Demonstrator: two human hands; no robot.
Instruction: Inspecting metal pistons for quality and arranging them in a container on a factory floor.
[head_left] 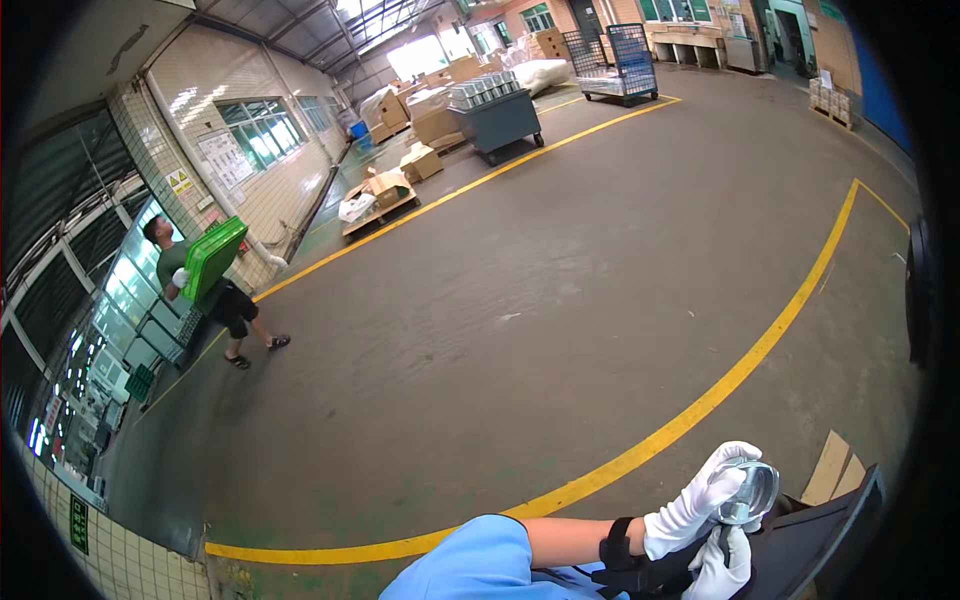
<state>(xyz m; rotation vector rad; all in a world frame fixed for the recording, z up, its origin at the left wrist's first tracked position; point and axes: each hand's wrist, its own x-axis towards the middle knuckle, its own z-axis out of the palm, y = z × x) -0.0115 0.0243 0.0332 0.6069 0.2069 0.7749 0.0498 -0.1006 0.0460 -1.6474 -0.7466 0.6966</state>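
Note:
A round, shiny, cup-shaped piece [748,492] in clear or silvery material is at the lower right; whether it is glass or metal I cannot tell. My left hand [697,498], in a white glove, grips its upper left side with the fingers closed. Under it my right hand [722,568], also gloved in white, is closed at the lower part of the piece. A black strap [618,543] wraps my left wrist. Beside my hands, a dark open bin [840,535] has its edge close to the piece.
Cardboard pieces [832,470] stick up behind the bin. A yellow floor line [640,452] curves past my hands. At left, another person [230,300] carries green crates [213,258]. Farther off are a grey cart [500,125], a blue cage trolley [628,65] and pallets with boxes [385,195].

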